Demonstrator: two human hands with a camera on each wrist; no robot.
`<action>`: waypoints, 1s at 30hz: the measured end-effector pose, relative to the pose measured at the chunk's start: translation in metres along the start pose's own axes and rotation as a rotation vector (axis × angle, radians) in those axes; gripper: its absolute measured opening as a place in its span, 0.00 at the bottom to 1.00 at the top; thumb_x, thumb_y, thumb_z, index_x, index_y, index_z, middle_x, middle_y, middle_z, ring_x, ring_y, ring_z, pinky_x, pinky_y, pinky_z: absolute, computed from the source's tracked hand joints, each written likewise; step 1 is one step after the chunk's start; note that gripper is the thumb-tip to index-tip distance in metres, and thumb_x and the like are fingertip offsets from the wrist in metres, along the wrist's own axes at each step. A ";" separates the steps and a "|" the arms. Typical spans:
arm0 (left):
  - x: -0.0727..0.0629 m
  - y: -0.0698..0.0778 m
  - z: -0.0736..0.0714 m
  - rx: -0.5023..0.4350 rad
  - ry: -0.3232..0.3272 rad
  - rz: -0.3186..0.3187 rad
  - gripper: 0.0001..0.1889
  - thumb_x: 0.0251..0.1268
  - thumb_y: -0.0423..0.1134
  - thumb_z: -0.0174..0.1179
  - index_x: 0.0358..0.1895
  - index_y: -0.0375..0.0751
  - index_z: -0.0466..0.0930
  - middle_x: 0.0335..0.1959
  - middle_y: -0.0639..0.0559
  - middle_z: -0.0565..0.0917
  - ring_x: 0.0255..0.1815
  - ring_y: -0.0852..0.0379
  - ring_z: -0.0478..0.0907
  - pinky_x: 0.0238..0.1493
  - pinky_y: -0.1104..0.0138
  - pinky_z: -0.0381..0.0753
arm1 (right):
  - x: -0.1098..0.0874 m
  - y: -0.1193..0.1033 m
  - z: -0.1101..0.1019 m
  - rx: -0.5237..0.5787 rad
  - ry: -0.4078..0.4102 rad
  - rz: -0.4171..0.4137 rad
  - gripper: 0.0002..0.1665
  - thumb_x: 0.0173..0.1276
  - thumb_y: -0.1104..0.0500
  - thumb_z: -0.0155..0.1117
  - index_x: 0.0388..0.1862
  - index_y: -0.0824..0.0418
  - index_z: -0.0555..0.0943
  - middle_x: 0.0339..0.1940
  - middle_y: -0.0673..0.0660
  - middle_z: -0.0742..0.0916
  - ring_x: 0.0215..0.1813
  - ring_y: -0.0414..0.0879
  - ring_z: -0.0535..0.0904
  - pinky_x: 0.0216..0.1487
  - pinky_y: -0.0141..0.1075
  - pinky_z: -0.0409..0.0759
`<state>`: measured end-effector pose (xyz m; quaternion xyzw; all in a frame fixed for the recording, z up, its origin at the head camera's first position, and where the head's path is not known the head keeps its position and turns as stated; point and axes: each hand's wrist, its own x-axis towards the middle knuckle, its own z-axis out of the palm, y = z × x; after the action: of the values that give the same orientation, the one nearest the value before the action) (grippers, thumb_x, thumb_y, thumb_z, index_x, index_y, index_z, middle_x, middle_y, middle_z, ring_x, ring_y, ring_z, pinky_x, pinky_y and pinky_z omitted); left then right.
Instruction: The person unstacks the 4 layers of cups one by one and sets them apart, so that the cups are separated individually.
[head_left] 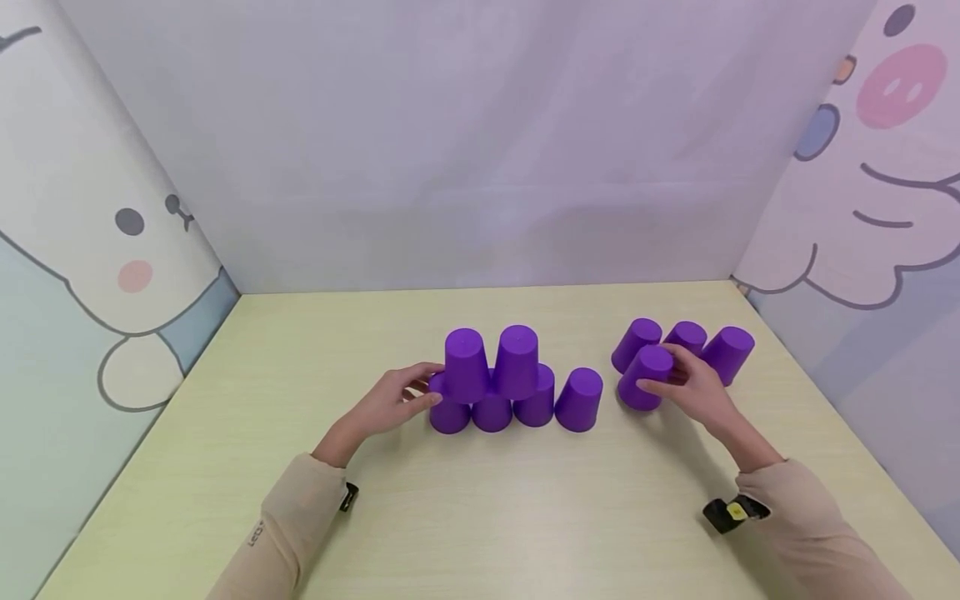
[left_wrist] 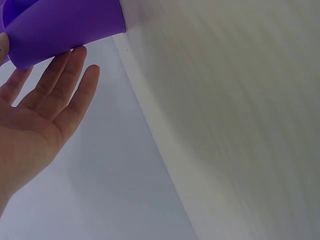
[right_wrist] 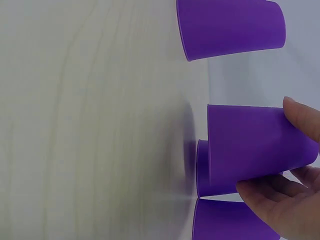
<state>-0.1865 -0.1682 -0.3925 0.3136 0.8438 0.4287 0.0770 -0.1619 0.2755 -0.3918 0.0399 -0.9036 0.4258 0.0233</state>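
Two upside-down purple cups (head_left: 466, 367) sit on a row of three upside-down cups (head_left: 492, 412). My left hand (head_left: 393, 400) is at the left end of this stack, its fingers fairly straight and their tips right at the cup wall. In the left wrist view, the fingers (left_wrist: 81, 82) lie beside a purple cup (left_wrist: 65, 32). With my right hand (head_left: 693, 383) I grip another upside-down cup (head_left: 641, 383) between thumb and fingers. The right wrist view has this cup (right_wrist: 255, 142) held near its closed end, its rim close over the table.
A single upside-down cup (head_left: 580, 400) stands just right of the stack. Behind my right hand are three more cups (head_left: 731, 350), one partly hidden. The pale wooden table (head_left: 480, 517) meets a white back wall (head_left: 480, 167), with cartoon-printed panels (head_left: 142, 250) at both sides.
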 end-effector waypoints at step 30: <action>0.000 0.001 0.001 -0.004 0.007 -0.001 0.21 0.64 0.36 0.56 0.58 0.32 0.69 0.46 0.42 0.79 0.43 0.49 0.77 0.40 0.64 0.78 | -0.002 -0.010 -0.006 -0.055 0.034 -0.021 0.41 0.54 0.48 0.69 0.59 0.69 0.65 0.53 0.69 0.76 0.51 0.62 0.75 0.48 0.52 0.73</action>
<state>-0.1853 -0.1672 -0.3919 0.3114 0.8435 0.4313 0.0748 -0.1586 0.2739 -0.3808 0.0415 -0.9141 0.4009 0.0443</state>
